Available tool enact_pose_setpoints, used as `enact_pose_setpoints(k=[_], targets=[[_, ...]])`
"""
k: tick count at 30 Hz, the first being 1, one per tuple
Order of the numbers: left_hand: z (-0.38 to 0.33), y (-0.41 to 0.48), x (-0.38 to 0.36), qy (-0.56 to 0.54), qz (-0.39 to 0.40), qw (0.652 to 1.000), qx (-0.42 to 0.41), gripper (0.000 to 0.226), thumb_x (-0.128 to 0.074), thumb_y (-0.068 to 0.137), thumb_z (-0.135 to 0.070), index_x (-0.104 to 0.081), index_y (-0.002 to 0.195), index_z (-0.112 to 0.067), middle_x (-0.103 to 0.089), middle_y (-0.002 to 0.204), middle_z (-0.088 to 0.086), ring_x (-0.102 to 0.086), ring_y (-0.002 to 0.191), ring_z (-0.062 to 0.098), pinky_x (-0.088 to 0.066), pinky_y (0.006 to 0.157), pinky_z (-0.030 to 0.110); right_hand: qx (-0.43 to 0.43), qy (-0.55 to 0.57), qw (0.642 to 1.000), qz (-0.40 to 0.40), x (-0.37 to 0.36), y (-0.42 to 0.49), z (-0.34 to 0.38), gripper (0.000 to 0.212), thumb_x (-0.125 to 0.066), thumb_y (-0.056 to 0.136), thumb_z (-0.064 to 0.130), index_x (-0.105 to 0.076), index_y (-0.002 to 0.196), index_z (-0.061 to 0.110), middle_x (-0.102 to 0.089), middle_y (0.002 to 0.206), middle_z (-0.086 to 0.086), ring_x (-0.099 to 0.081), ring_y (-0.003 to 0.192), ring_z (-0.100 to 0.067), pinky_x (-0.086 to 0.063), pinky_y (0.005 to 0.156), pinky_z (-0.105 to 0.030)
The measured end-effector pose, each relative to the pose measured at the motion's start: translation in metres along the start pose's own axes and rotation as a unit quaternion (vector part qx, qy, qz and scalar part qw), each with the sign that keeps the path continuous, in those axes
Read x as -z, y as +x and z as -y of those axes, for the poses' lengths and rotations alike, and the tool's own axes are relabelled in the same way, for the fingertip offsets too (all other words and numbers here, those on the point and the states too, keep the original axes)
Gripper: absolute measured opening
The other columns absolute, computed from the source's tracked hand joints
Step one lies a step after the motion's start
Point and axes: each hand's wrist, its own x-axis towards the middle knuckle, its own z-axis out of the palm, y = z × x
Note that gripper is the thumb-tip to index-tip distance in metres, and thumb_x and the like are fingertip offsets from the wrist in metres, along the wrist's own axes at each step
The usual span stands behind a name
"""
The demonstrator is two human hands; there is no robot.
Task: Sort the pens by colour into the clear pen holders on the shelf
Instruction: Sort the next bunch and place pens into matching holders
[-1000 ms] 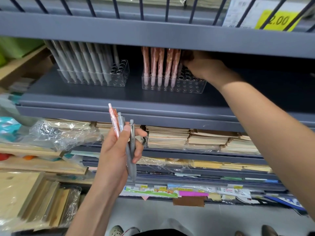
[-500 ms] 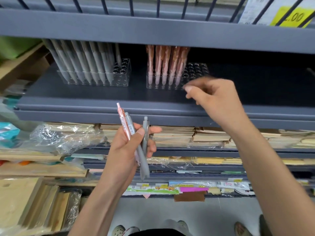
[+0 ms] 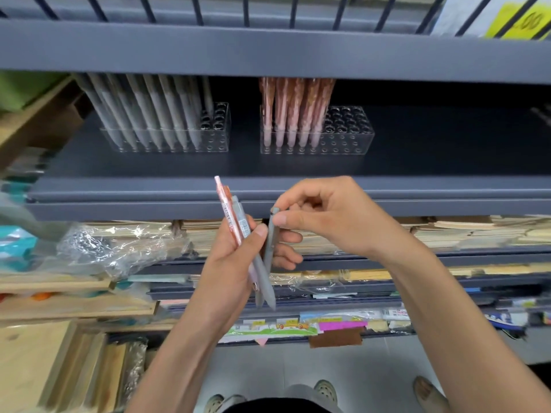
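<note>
Grey pen (image 3: 272,236), light, stiff and smooth, is pinched near its cap by the right hand (image 3: 331,216), best gripped there. Left hand (image 3: 235,263) is closed round a pink pen (image 3: 228,216) and another grey. Its holder (image 3: 167,126) is on the shelf (image 3: 417,162) above.

Shelf (image 3: 268,165): painted metal, dark grey, matt, smooth
Left pen holder (image 3: 214,138) and right pen holder (image 3: 351,141): clear hard plastic, glossy, drilled with round sockets
Grey pens (image 3: 149,114) in the left holder: matt plastic barrels, frosted look
Pink pens (image 3: 293,111) in the right holder: translucent plastic, slight sheen
Pink pen (image 3: 228,216) in hand: glossy plastic with a printed paper label
Plastic wrap (image 3: 119,248): thin clear film, crinkled, shiny
Boards (image 3: 35,368) at lower left: bare pale wood, matt
Notebook stacks (image 3: 477,234): buff paper, dull
Floor (image 3: 357,371): smooth grey tile
</note>
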Motion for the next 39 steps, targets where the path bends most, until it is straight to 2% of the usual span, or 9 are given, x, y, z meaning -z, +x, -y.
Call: enact_pose_setpoints(k=[4,8,11,17,22,28,32,34,39], targets=[[0.002,-0.003,0.016,0.041,-0.024,0.999,0.026,0.006,-0.041,0.105,-0.017,-0.046,0.106,-0.013,-0.075,0.097,0.018,-0.073,0.084,0.038,-0.061,0.076,0.04,0.022,0.071,0.994,-0.076,-0.005,0.006,0.002,0.009,-0.075,0.081,0.012,-0.072,0.087,0.007,-0.07,0.076,-0.003,-0.06,0.067,-0.01,-0.052,0.064,-0.023],[-0.001,-0.013,0.037,0.097,-0.034,0.994,0.04,0.01,-0.04,0.107,-0.017,-0.048,0.1,-0.016,-0.072,0.09,0.009,-0.06,0.058,0.022,-0.05,0.052,0.03,0.038,0.148,0.973,-0.176,-0.018,0.016,0.006,0.007,-0.074,0.084,0.016,-0.071,0.088,0.01,-0.072,0.078,-0.003,-0.065,0.063,-0.012,-0.054,0.065,-0.021],[-0.009,-0.02,0.053,0.103,-0.03,0.994,0.019,0.011,-0.04,0.107,-0.016,-0.043,0.096,-0.018,-0.066,0.086,0.009,-0.039,0.047,0.015,-0.035,0.042,0.022,0.033,0.18,0.97,-0.16,-0.047,0.021,0.01,0.008,-0.072,0.086,0.013,-0.07,0.093,0.01,-0.071,0.078,-0.004,-0.066,0.063,-0.013,-0.054,0.064,-0.022],[-0.029,-0.036,0.089,0.097,-0.04,0.994,-0.016,0.009,-0.04,0.106,-0.017,-0.045,0.108,-0.01,-0.067,0.09,0.009,-0.034,0.044,0.016,-0.033,0.041,0.021,-0.024,0.066,0.997,-0.04,-0.101,0.023,0.019,0.016,-0.076,0.081,0.009,-0.072,0.097,0.009,-0.073,0.082,-0.006,-0.069,0.068,-0.015,-0.057,0.067,-0.023],[-0.035,-0.043,0.106,0.044,-0.07,0.996,0.018,0.025,-0.042,0.103,-0.031,-0.053,0.116,-0.013,-0.069,0.089,0.011,-0.04,0.041,0.016,-0.033,0.037,0.022,0.02,0.12,0.976,-0.183,-0.101,0.043,0.039,0.015,-0.068,0.087,0.002,-0.068,0.102,0.005,-0.074,0.085,-0.009,-0.071,0.073,-0.018,-0.059,0.069,-0.026],[-0.041,-0.041,0.121,0.038,-0.06,0.997,0.037,0.035,-0.047,0.095,-0.046,-0.065,0.109,-0.019,-0.061,0.07,0.008,-0.028,0.036,0.012,-0.026,0.035,0.016,0.076,-0.013,0.917,-0.391,-0.078,0.1,0.042,0.023,-0.062,0.083,0.01,-0.059,0.082,0.032,-0.072,0.079,0.014,-0.07,0.08,-0.009,-0.057,0.078,-0.037],[-0.042,-0.04,0.127,0.014,-0.067,0.997,0.039,0.041,-0.047,0.096,-0.043,-0.05,0.111,-0.005,-0.062,0.071,0.012,-0.026,0.035,0.012,-0.025,0.034,0.015,0.087,-0.102,0.912,-0.388,-0.079,0.138,0.026,0.008,-0.06,0.091,0.013,-0.06,0.098,0.017,-0.068,0.088,0.012,-0.066,0.085,-0.009,-0.053,0.083,-0.03],[-0.042,-0.04,0.131,0.012,-0.07,0.997,0.035,0.038,-0.043,0.1,-0.037,-0.042,0.107,0.0,-0.063,0.075,0.016,-0.028,0.035,0.011,-0.026,0.034,0.016,0.058,-0.156,0.906,-0.388,-0.076,0.152,0.021,0.02,-0.06,0.093,0.019,-0.062,0.109,0.007,-0.068,0.096,0.002,-0.066,0.092,-0.019,-0.052,0.085,-0.033],[-0.042,-0.043,0.138,0.02,-0.078,0.996,0.027,0.037,-0.048,0.095,-0.033,-0.051,0.106,0.002,-0.068,0.087,0.011,-0.035,0.043,0.014,-0.032,0.038,0.021,0.05,-0.314,0.884,-0.342,-0.071,0.172,0.029,0.028,-0.052,0.096,0.021,-0.06,0.116,0.004,-0.07,0.101,-0.017,-0.063,0.095,-0.037,-0.045,0.082,-0.036]])
